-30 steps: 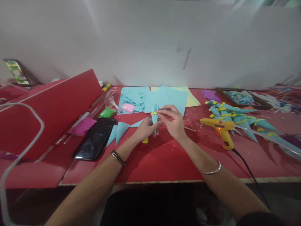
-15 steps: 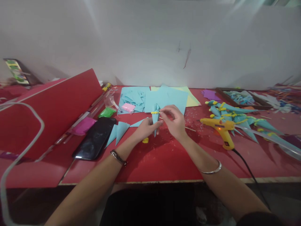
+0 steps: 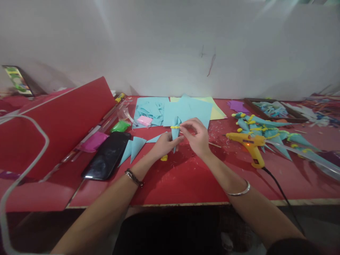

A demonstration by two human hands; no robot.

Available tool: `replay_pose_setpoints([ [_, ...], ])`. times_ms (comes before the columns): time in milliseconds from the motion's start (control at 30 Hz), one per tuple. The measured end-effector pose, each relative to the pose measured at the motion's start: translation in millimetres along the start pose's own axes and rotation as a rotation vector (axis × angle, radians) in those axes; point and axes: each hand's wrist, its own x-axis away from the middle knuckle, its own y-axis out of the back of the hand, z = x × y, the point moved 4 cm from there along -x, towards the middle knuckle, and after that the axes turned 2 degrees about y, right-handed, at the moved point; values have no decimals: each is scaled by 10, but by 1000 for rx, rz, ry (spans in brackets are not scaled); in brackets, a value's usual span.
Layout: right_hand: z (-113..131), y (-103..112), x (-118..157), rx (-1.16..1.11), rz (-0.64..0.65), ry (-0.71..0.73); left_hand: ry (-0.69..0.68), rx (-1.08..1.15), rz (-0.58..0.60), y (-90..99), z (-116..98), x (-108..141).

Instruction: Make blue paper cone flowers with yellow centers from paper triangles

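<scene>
A blue paper cone [image 3: 175,132] stands point down in the fingers of my left hand [image 3: 165,144]. Around its upper part runs a band of small yellow beads [image 3: 175,126]. The fingertips of my right hand [image 3: 197,136] are pinched at the band's right end; whatever is between them is too small to name. A lump of yellow clay [image 3: 164,158] lies on the red table just below my left hand. Loose blue cones [image 3: 137,146] lie to the left.
A yellow glue gun [image 3: 248,143] with its light on lies at the right, before a pile of decorated cones [image 3: 273,132]. Blue sheets [image 3: 195,109] are behind my hands. A black phone [image 3: 106,156] and a red board [image 3: 66,120] stand left.
</scene>
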Motion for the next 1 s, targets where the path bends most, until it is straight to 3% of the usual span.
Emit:
replay_pose_setpoints([
  [600,-8,-8,3,-38,7,-2,2,-4,18,5,-26,11],
  [800,25,53,11,-31,-139,15,-13,49,-7,55,42,-52],
  [867,20,19,27,-28,-69,-9,-12,35,-80,121,90,-86],
  [1000,44,-208,113,-58,418,-3,26,24,-253,278,224,-152],
])
